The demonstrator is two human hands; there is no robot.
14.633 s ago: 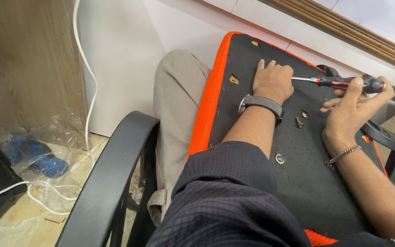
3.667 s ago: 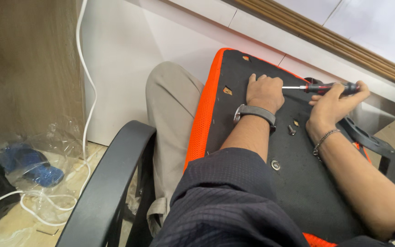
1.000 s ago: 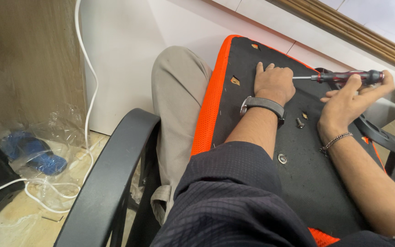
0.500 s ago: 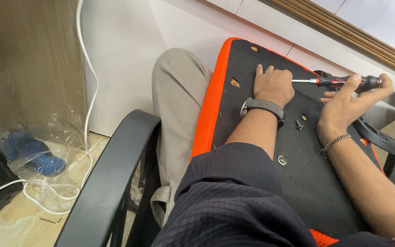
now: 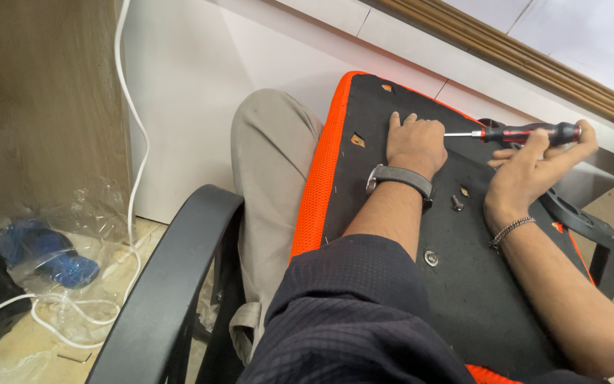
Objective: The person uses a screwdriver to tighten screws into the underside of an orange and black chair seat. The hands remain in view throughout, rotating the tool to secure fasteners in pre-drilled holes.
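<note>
In the head view, the red-and-black-handled screwdriver (image 5: 527,132) was gripped by the right hand (image 5: 531,171), whose fingers (image 5: 583,135) were curled closed around the handle, the metal shaft lying level and its tip reaching the left hand (image 5: 415,142). The left hand's fingers (image 5: 394,121) were laid flat and released on the black underside of the orange-edged chair seat (image 5: 463,299). A loose bolt (image 5: 456,203) and a metal washer (image 5: 431,258) were seen on the seat nearby.
</note>
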